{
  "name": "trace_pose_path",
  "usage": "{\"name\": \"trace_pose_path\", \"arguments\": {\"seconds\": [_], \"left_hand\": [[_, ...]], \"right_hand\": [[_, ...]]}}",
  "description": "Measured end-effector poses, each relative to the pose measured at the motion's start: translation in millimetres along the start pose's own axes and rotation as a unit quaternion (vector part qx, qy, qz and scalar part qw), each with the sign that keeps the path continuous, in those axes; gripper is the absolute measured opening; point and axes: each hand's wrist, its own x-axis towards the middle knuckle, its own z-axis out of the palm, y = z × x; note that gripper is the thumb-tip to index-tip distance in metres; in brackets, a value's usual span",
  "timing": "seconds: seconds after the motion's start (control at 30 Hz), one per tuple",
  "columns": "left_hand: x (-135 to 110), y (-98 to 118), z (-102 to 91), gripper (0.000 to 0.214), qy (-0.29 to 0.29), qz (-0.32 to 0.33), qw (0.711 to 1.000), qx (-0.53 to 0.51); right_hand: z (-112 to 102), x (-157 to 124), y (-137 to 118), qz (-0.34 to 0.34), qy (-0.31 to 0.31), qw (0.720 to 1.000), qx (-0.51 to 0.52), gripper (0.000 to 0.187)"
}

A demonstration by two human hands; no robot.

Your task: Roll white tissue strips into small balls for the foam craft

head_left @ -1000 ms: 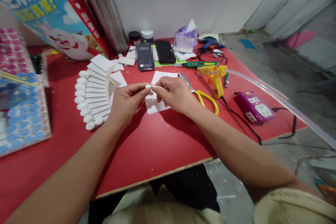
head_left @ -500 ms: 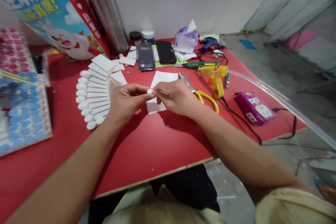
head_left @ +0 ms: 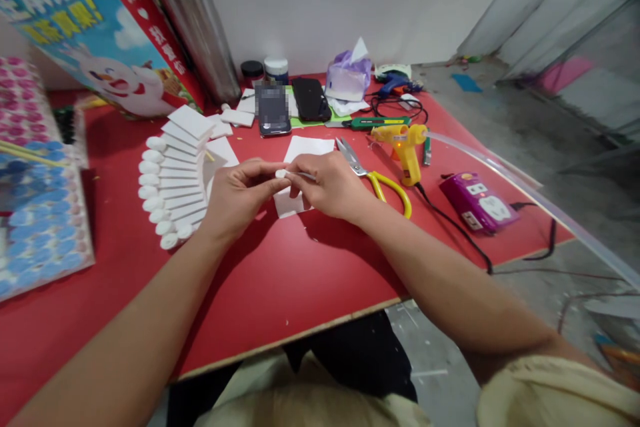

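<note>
My left hand [head_left: 234, 199] pinches a small white roll [head_left: 281, 174] between thumb and fingertips. From the other side my right hand [head_left: 333, 185] is closed on the same white strip, whose thin flat tail shows between its fingers. Both hands are held over a white sheet [head_left: 311, 145] on the red table. Left of my left hand, several white strips [head_left: 177, 172] lie fanned out, with rolled white ends [head_left: 150, 179] along the outer edge. Scissors with yellow handles [head_left: 395, 192] lie just beyond my right hand.
A yellow glue gun [head_left: 407, 153] with a lit lamp and a purple power socket box [head_left: 480, 203] stand at the right, cables trailing. Phones [head_left: 311, 100], a green cutter [head_left: 380, 123], a purple tissue pack [head_left: 347, 78] and a steel flask [head_left: 197, 40] line the back. Blue rolls [head_left: 45, 233] sit left.
The whole view has shifted slightly, so things appear a little further left. The roll has turned slightly between my fingers; both hands keep their hold on it.
</note>
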Motion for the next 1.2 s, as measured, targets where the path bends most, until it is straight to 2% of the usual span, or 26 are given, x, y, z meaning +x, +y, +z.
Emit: {"name": "trace_pose_path", "arguments": {"seconds": [0.1, 0.2, 0.33, 0.5, 0.6, 0.67, 0.73, 0.8, 0.83, 0.93, 1.0, 1.07, 1.2], "left_hand": [[1, 3, -0.2, 0.019, -0.019, 0.0, 1.0, -0.007], [1, 5, -0.3, 0.014, -0.012, -0.011, 1.0, 0.003], [2, 3, -1.0, 0.014, -0.009, -0.002, 1.0, 0.028], [1, 0, -1.3, 0.007, -0.011, 0.063, 0.996, 0.064], [0, -2, 0.6, 0.005, -0.001, 0.09, 0.993, 0.08], [0, -4, 1.5, 0.007, 0.01, 0.092, 0.993, 0.078], [0, -7, 1.0, 0.011, 0.012, 0.083, 0.994, 0.069], [2, -8, -0.7, 0.013, 0.008, 0.075, 0.995, 0.059], [2, -9, -1.8, 0.013, 0.004, 0.071, 0.996, 0.058], [4, -7, -4.4, 0.013, -0.005, 0.066, 0.995, 0.076], [4, -5, -5.1, 0.014, -0.008, 0.065, 0.993, 0.095], [4, -4, -5.0, 0.014, -0.006, 0.068, 0.992, 0.103], [4, -5, -3.7, 0.014, -0.005, 0.059, 0.995, 0.076]], "right_hand": [[-2, 0, -4, 0.036, -0.008, 0.996, 0.08, 0.024], [-4, 0, -5, 0.058, -0.016, 0.993, 0.105, 0.026], [-5, -1, -5, 0.056, -0.007, 0.997, 0.053, 0.025], [-4, -2, -4, -0.017, -0.014, 0.999, -0.047, 0.017], [-3, -4, -5, -0.023, -0.029, 0.997, -0.063, 0.014], [-2, -4, -7, -0.003, -0.038, 0.999, -0.035, 0.011], [-2, -3, -10, 0.038, -0.041, 0.997, 0.044, 0.012], [-3, 0, -12, 0.104, -0.048, 0.978, 0.174, 0.023], [-4, 2, -12, 0.146, -0.056, 0.956, 0.249, 0.032], [-8, 8, -9, 0.268, -0.079, 0.856, 0.435, 0.05], [-8, 10, -5, 0.306, -0.087, 0.81, 0.493, 0.049], [-7, 10, -2, 0.301, -0.088, 0.801, 0.511, 0.04], [-1, 8, 0, 0.269, -0.069, 0.816, 0.507, 0.028]]}}
